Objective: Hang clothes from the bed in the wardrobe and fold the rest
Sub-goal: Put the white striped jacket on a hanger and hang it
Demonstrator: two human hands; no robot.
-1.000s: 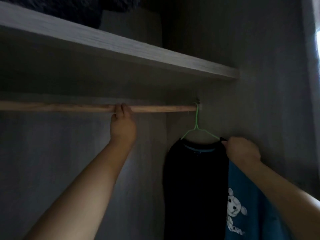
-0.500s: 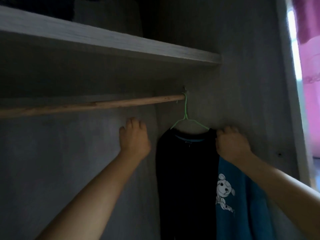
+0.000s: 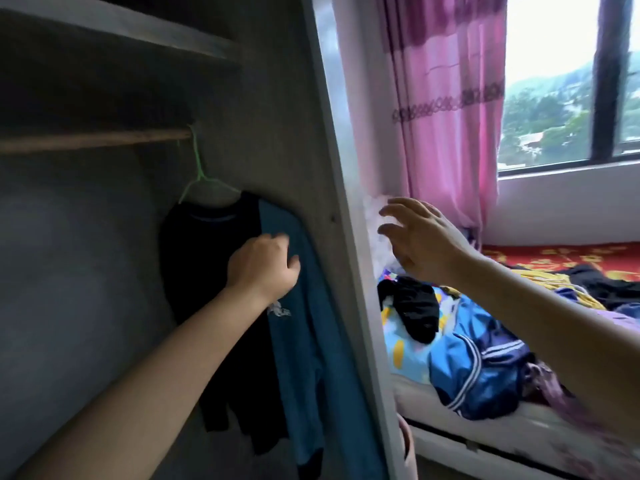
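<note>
Your loosely curled left hand (image 3: 263,266), holding nothing, hovers by the hung shirt (image 3: 294,306) while your right hand (image 3: 420,237), fingers spread, reaches bedward; brushing could knock its green hanger (image 3: 200,174) off the rod (image 3: 93,140).

Left hand (image 3: 263,268) against hung shirt (image 3: 294,306) (right hand (image 3: 420,237) spread).

wall: your pale wall (image 3: 554,202) runs under the window | window (image 3: 550,81): dark frame, daylight, green hillside outside | curtain (image 3: 450,98): pink, patterned band across it, hangs left of the glass | light: bright on your right, dim grey on your left | floor: barely visible to you
</note>
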